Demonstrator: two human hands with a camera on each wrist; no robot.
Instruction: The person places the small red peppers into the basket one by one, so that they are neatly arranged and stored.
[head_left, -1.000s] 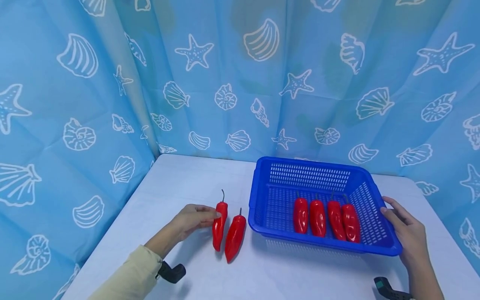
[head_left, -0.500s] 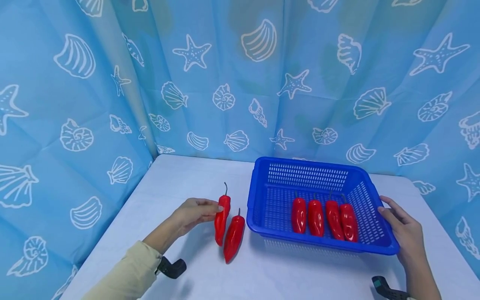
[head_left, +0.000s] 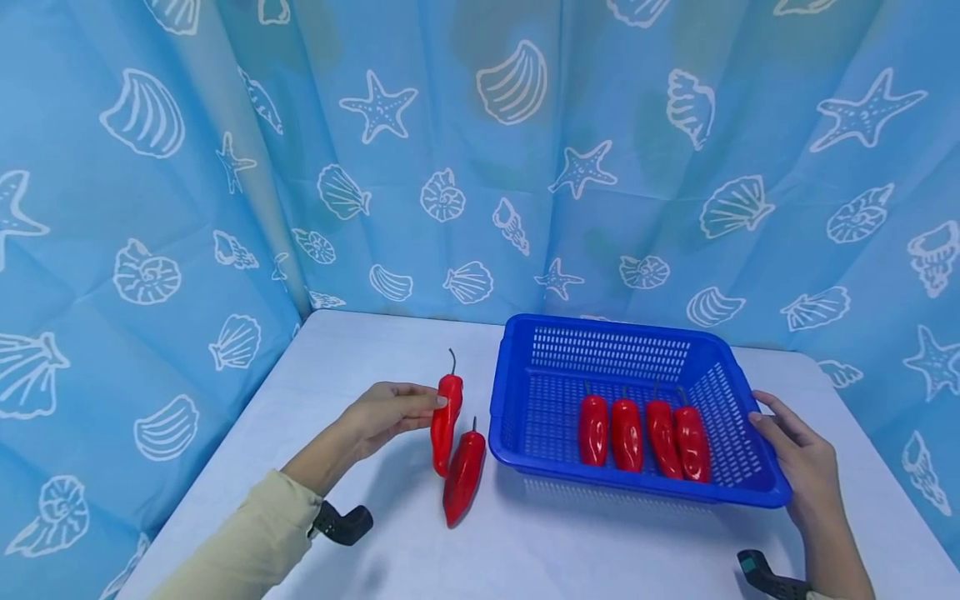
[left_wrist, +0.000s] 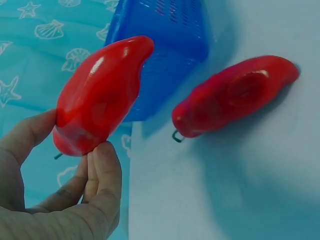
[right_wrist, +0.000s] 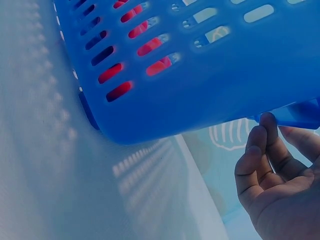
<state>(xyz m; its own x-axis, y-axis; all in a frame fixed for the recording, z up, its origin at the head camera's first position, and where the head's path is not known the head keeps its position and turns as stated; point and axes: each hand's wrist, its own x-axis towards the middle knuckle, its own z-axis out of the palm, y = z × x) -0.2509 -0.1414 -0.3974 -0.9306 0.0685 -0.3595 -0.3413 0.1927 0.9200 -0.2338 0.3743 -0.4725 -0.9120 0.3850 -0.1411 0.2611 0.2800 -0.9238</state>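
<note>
My left hand [head_left: 390,417] pinches a red chili pepper [head_left: 447,417] near its stem end, thumb on one side and fingertips on the other. The pepper is raised above the table with its stem up. Just to its right, a second red pepper [left_wrist: 235,97] lies on the white cloth. My right hand [head_left: 806,467] grips the right rim of a blue plastic basket [head_left: 600,477], fingers curled at the rim's underside in the right wrist view [right_wrist: 280,175]. Several red peppers [head_left: 626,433] lie side by side in the basket, stems pointing away from me.
A white cloth covers the table [head_left: 375,342]. Blue curtains [head_left: 450,125] with white shells and starfish hang behind and along the left. Black wrist camera mounts [head_left: 341,523] show by both wrists.
My left hand has lifted its pepper off the cloth, moving it up and away from me. The right hand keeps its place on the basket; the whole view has shifted slightly.
</note>
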